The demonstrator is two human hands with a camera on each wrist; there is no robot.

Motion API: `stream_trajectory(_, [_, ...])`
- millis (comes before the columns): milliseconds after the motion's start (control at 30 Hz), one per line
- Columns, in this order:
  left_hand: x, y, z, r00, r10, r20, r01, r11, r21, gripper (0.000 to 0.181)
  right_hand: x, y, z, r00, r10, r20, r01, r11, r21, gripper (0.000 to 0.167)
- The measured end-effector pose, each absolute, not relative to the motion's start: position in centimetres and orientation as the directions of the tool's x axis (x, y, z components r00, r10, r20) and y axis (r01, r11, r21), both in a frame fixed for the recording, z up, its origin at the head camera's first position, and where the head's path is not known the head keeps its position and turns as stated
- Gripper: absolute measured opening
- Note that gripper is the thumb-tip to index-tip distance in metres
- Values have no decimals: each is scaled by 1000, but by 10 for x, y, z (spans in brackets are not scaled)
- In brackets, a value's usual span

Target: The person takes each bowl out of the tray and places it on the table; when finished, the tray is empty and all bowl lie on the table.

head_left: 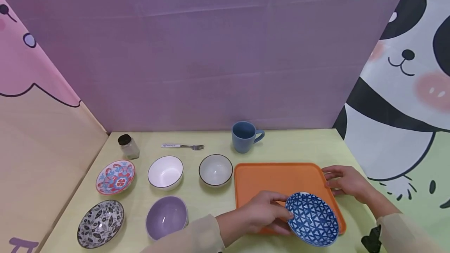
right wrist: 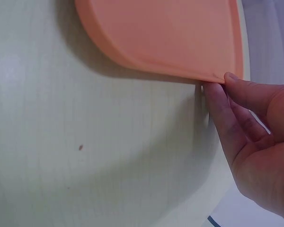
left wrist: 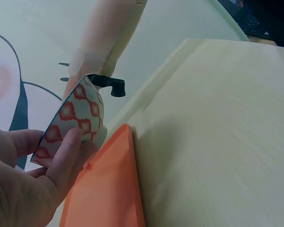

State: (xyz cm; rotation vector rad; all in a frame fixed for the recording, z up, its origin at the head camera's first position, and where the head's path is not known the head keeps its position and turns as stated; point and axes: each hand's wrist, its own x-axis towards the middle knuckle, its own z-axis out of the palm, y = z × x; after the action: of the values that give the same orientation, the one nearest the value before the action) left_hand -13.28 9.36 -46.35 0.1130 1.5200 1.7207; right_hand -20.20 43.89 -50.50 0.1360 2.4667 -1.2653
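Note:
My left hand grips the rim of a blue-and-white patterned bowl, raised over the near right part of an orange tray. In the left wrist view the same bowl is tilted and shows a red pattern on its outside, with the left hand's fingers and thumb on either side of it. At the tray's right edge is my right hand. The right wrist view shows this hand pinching the edge of the tray between thumb and fingers.
Left of the tray are a grey-white bowl, a white bowl, a purple bowl, a red-blue floral dish and a black-floral dish. Farther back stand a blue mug, a fork and a black-lidded jar.

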Motion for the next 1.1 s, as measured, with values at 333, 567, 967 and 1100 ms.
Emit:
stream_trajectory(333, [-131, 36, -450, -650, 638, -412, -444, 122, 888, 45, -203, 440, -509, -929, -81, -361, 249, 584, -772, 57])
stream_trajectory(567, [-126, -10, -452, -740, 537, -406, -442, 67, 894, 53, -201, 442, -508, -929, -101, -357, 246, 554, -796, 56])
stream_trajectory(967, [-131, -72, -451, -806, 443, -391, -384, 111, 917, 57, -205, 441, -503, -921, -93, -379, 263, 569, -779, 57])
stream_trajectory(1100, [-130, -78, -448, -803, 430, -412, -378, 166, 911, 59, -204, 440, -505, -918, -94, -386, 274, 553, -787, 57])
